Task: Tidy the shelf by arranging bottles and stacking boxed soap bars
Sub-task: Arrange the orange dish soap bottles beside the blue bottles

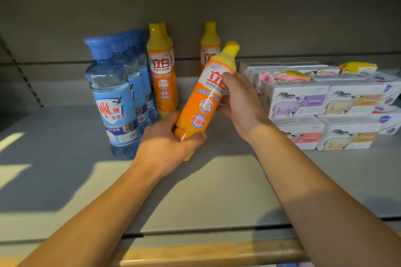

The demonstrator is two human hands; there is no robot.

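An orange bottle with a yellow cap (204,97) is tilted to the right above the grey shelf (65,158). My left hand (167,145) grips its base and my right hand (240,102) wraps its upper body from the right. A row of blue bottles (115,97) stands at the left. Two orange bottles (161,71) stand one behind the other beside the blue row, and another orange bottle (209,50) stands at the back. Stacked white soap boxes (325,104) fill the right side of the shelf.
A few pink and yellow soap packets (288,76) lie loose on top of the box stacks. The shelf's back wall (217,6) is close behind the bottles. A wooden rail (206,253) runs along the front edge.
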